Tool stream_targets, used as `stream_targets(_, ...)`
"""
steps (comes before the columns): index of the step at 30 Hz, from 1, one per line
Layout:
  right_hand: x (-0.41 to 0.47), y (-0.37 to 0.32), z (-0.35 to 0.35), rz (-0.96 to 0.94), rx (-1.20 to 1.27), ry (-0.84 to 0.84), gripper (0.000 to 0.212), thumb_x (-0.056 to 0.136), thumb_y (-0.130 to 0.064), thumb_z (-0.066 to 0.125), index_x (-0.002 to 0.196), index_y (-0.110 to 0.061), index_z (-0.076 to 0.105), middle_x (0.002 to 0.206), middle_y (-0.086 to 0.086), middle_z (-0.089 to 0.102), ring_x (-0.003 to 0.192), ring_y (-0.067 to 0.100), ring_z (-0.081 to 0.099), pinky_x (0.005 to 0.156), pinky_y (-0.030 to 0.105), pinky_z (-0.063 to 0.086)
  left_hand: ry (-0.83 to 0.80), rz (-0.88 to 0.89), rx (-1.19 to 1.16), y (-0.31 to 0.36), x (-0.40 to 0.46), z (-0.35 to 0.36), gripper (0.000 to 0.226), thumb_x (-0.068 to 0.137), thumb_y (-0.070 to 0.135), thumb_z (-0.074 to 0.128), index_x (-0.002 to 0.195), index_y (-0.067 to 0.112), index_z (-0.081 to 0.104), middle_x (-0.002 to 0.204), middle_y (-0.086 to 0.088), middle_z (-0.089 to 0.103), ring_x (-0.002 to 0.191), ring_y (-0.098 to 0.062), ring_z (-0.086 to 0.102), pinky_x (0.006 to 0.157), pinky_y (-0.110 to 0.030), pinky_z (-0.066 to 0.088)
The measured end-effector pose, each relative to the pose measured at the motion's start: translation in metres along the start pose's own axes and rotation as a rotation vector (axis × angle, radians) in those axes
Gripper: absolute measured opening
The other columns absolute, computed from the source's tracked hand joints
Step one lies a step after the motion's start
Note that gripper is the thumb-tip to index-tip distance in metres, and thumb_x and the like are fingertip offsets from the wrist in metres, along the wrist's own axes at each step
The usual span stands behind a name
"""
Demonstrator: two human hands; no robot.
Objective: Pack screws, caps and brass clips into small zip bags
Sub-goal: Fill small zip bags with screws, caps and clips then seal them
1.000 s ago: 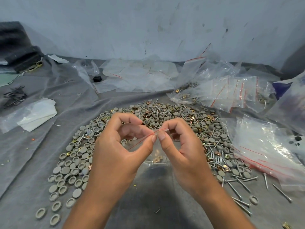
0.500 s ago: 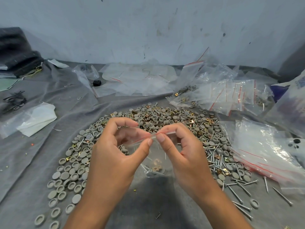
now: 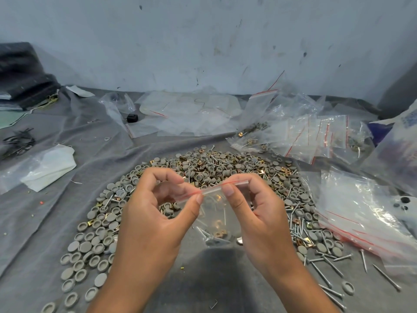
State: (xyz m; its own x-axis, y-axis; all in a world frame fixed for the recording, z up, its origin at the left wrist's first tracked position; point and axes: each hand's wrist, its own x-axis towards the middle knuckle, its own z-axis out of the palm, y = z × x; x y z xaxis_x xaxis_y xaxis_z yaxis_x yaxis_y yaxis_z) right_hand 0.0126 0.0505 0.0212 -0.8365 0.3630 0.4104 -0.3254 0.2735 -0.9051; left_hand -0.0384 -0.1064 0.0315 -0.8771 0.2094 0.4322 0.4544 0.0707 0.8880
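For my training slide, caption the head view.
Left hand and right hand pinch a small clear zip bag above grey round caps.

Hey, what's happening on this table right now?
A person is packing small hardware. Both hands hold up a small clear zip bag, the left hand and right hand each pinching its red-lined top strip, apparently pressing it closed. Screws and a brass clip lie at the bottom of the bag. Beneath it, on the grey cloth, spreads a pile of grey caps, screws and brass clips. More zip bags lie to the right.
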Motion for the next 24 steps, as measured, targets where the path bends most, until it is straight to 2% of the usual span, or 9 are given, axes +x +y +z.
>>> stream_targets(7,0.001,0.001,-0.002,0.010,0.048,0.031,0.015,0.093,-0.049,0.061,0.097,-0.037,0.069,0.093,-0.005,0.069,0.087,0.016,0.065,0.075,0.033,0.051,0.037,-0.023,-0.043,0.000,0.003,0.000,0.039,0.067,0.047,0.081,0.094,0.037,0.055,0.090,0.002,0.078,0.087,-0.017,0.074,0.080,-0.046,0.056)
stream_targets(12,0.002,0.000,-0.004,0.024,0.081,0.032,0.012,0.092,-0.048,0.062,0.096,-0.039,0.069,0.094,-0.004,0.069,0.088,0.015,0.066,0.074,0.022,0.051,0.055,-0.023,-0.037,0.001,0.003,-0.002,0.045,0.065,0.047,0.088,0.081,0.034,0.048,0.081,0.002,0.078,0.086,-0.012,0.075,0.081,-0.045,0.053)
stream_targets(14,0.002,0.000,-0.004,0.016,0.070,0.035,0.014,0.092,-0.051,0.062,0.096,-0.040,0.069,0.094,-0.006,0.069,0.088,0.013,0.066,0.075,0.023,0.052,0.043,-0.028,-0.051,0.000,0.003,-0.003,0.045,0.066,0.041,0.092,0.084,0.035,0.052,0.082,0.002,0.078,0.083,-0.012,0.076,0.076,-0.040,0.055)
stream_targets(17,0.003,0.001,-0.008,0.026,0.073,0.007,0.019,0.090,-0.053,0.061,0.098,-0.038,0.069,0.095,-0.006,0.070,0.088,0.012,0.066,0.076,0.025,0.053,0.034,-0.055,-0.076,-0.001,0.003,-0.003,0.042,0.057,0.039,0.089,0.084,0.038,0.057,0.079,0.003,0.078,0.063,-0.006,0.072,0.054,-0.017,0.053)
stream_targets(19,0.004,-0.001,-0.015,0.003,0.066,-0.038,0.019,0.088,-0.051,0.066,0.101,-0.038,0.069,0.098,-0.008,0.072,0.091,0.009,0.067,0.075,0.018,0.052,0.023,-0.048,-0.090,-0.003,0.004,-0.003,0.041,0.057,0.036,0.089,0.081,0.036,0.056,0.078,0.001,0.078,0.069,-0.008,0.075,0.054,-0.013,0.052)
stream_targets(20,0.005,-0.004,-0.019,-0.015,0.051,-0.073,0.021,0.087,-0.050,0.070,0.104,-0.038,0.068,0.101,-0.009,0.072,0.094,0.010,0.068,0.076,0.016,0.051,0.020,-0.033,-0.082,-0.003,0.004,-0.003,0.040,0.059,0.034,0.089,0.080,0.035,0.054,0.080,0.001,0.079,0.076,-0.012,0.076,0.060,-0.016,0.055)
stream_targets(22,0.006,-0.008,-0.025,-0.102,-0.074,-0.126,0.027,0.083,-0.045,0.077,0.107,-0.036,0.067,0.102,-0.012,0.073,0.096,0.010,0.069,0.079,0.013,0.050,0.010,0.002,-0.047,-0.003,0.004,-0.003,0.041,0.067,0.030,0.090,0.082,0.034,0.051,0.084,0.000,0.078,0.082,-0.016,0.076,0.071,-0.031,0.057)
stream_targets(24,0.006,-0.010,-0.028,-0.209,-0.229,-0.118,0.024,0.084,-0.034,0.078,0.106,-0.030,0.069,0.097,-0.015,0.072,0.093,0.006,0.070,0.081,0.011,0.050,-0.036,0.013,-0.023,-0.003,0.003,-0.001,0.039,0.076,0.031,0.088,0.087,0.033,0.050,0.089,-0.001,0.076,0.082,-0.017,0.071,0.073,-0.039,0.053)
